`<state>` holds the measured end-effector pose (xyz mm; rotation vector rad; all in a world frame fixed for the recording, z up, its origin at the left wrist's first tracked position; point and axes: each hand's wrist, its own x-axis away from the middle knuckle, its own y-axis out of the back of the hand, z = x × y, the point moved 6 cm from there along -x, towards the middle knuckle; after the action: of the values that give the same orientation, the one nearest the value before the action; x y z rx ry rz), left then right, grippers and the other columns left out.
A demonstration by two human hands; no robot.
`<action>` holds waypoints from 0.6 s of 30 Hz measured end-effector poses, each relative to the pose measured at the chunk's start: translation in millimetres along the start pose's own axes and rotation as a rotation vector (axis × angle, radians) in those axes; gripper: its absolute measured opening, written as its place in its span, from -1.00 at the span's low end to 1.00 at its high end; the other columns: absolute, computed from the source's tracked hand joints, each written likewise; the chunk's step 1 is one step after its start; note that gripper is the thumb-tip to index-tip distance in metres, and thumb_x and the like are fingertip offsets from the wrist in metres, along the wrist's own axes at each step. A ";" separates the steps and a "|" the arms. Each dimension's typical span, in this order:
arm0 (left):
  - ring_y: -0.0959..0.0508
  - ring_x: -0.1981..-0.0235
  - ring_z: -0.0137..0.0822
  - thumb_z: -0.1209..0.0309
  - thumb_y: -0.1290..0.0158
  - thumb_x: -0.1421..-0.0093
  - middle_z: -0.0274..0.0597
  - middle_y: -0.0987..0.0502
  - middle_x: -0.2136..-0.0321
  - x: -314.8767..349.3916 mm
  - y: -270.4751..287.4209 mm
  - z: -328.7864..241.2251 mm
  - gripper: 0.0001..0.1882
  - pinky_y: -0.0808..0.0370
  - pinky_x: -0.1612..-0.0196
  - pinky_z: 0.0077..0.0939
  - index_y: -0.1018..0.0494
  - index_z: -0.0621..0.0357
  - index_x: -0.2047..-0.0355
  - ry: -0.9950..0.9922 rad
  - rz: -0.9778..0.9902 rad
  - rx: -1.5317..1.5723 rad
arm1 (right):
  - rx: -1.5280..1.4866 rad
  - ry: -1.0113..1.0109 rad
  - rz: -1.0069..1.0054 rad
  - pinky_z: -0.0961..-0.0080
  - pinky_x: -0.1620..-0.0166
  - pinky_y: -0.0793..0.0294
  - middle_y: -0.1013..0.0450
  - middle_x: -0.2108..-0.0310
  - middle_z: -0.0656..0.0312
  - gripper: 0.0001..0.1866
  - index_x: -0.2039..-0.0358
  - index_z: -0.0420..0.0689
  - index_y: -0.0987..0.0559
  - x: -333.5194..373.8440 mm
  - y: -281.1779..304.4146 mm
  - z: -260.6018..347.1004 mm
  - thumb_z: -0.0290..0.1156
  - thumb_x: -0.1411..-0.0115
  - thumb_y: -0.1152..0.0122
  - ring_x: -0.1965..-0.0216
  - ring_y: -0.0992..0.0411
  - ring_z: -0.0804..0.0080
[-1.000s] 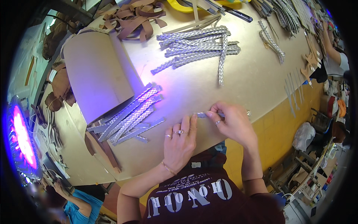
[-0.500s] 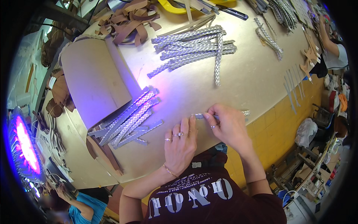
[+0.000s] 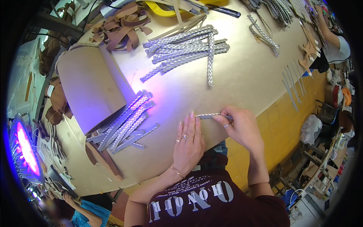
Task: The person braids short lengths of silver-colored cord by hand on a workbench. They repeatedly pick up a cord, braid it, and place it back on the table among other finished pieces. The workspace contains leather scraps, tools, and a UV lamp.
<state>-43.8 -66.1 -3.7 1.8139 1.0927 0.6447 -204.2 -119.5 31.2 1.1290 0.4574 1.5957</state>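
A narrow silver-grey braided strip (image 3: 208, 115) lies near the table's front edge, stretched between my hands. My right hand (image 3: 242, 128) grips its right part between thumb and fingers and hides that end. My left hand (image 3: 190, 142) lies flat, fingers straight, with the fingertips at the strip's left end. To the left is a pile of similar strips (image 3: 128, 125), some with the plain grey side up. Farther off lies a larger stack of silver braided strips (image 3: 185, 49), one of them set crosswise on top.
A curved tan sheet (image 3: 89, 83) stands partly over the left pile. Brown leather scraps (image 3: 126, 28), a yellow-framed tool (image 3: 162, 9) and a cutter knife (image 3: 225, 10) lie at the back. Thin grey strips (image 3: 293, 85) rest at the right edge. A purple-lit lamp (image 3: 24, 147) glows at far left.
My right hand has slid right along the strip, covering the right end that showed before. More of the strip now shows between my hands. The whole view has shifted slightly.
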 end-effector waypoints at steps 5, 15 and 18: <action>-0.24 -0.36 -0.02 0.38 0.01 -0.27 0.17 -0.22 -0.32 -3.6 3.8 -1.0 -0.42 -0.17 -0.39 -0.13 -0.27 0.44 -0.25 0.017 0.045 -0.082 | -0.085 0.071 0.003 0.29 0.41 -0.39 -0.47 0.58 0.09 -0.72 0.42 -0.19 -0.59 0.9 3.1 -6.9 -0.21 -0.22 -0.28 0.52 -0.47 0.12; -0.30 -0.33 -0.04 0.38 0.00 -0.26 0.15 -0.26 -0.30 -8.0 5.2 -9.0 -0.47 -0.21 -0.37 -0.15 -0.33 0.36 -0.22 0.055 0.034 -0.200 | -0.089 0.095 -0.052 0.27 0.38 -0.41 -0.49 0.52 0.13 -0.78 0.44 -0.16 -0.57 2.7 -0.2 -7.3 -0.27 -0.22 -0.26 0.49 -0.49 0.14; -0.30 -0.32 -0.02 0.39 0.03 -0.27 0.18 -0.26 -0.30 -9.3 4.0 -12.3 -0.49 -0.22 -0.36 -0.14 -0.34 0.28 -0.23 0.049 0.032 -0.267 | -0.075 0.082 -0.055 0.26 0.38 -0.41 -0.49 0.52 0.14 -0.78 0.45 -0.16 -0.56 2.5 -2.1 -7.1 -0.28 -0.21 -0.26 0.48 -0.50 0.15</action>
<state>-56.1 -69.9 5.7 1.5950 0.9609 0.8176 -209.0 -114.7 27.2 0.9893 0.4752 1.6025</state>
